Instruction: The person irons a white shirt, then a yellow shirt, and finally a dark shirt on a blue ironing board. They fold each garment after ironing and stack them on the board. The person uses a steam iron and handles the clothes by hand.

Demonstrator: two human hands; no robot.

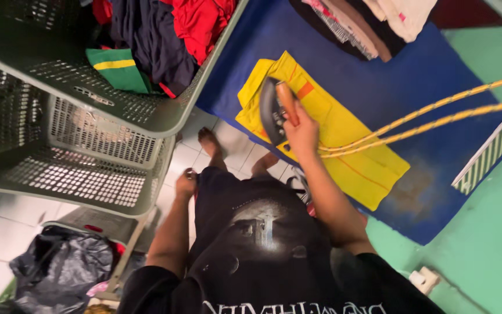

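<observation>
Hidden: the iron's (pixel 272 110) soleplate faces down onto the cloth and cannot be seen; only its dark upper body and orange handle show.
Cut off: the clothes pile (pixel 367 20) at 12 o'clock runs out of the top edge; the baskets run out at 9 to 11 o'clock.
Hard to make out: the left hand (pixel 186 183) is small and dim; whether its fingers are curled or spread I cannot tell.
Right hand (pixel 300 129): fingers wrapped tight around the iron's handle.
Left hand, place: hangs at the person's side, near the hem of the black shirt (pixel 262 244), above the tiled floor (pixel 1 221), touching nothing that shows.
Iron, place: on the yellow garment (pixel 344 145), near its 10 o'clock end, just above frame centre.
Iron, axis: long axis runs roughly from 12 to 6 o'clock, tilted slightly; which end is the nose is unclear.
Garment, axis: long side runs from 10 to 4 o'clock across the blue board (pixel 431 99).
Cord (pixel 437 113): two yellow braided strands run from the right hand toward 2 o'clock and out of the right edge.
Upper basket (pixel 146 110): at 11 o'clock, holding red, navy and green clothes.
Lower basket (pixel 88 174): at 9 o'clock, beneath the upper one.
Black bag (pixel 59 267): at 8 o'clock on the floor.
Feet (pixel 210 145): bare, on the tiles between baskets and board.
</observation>
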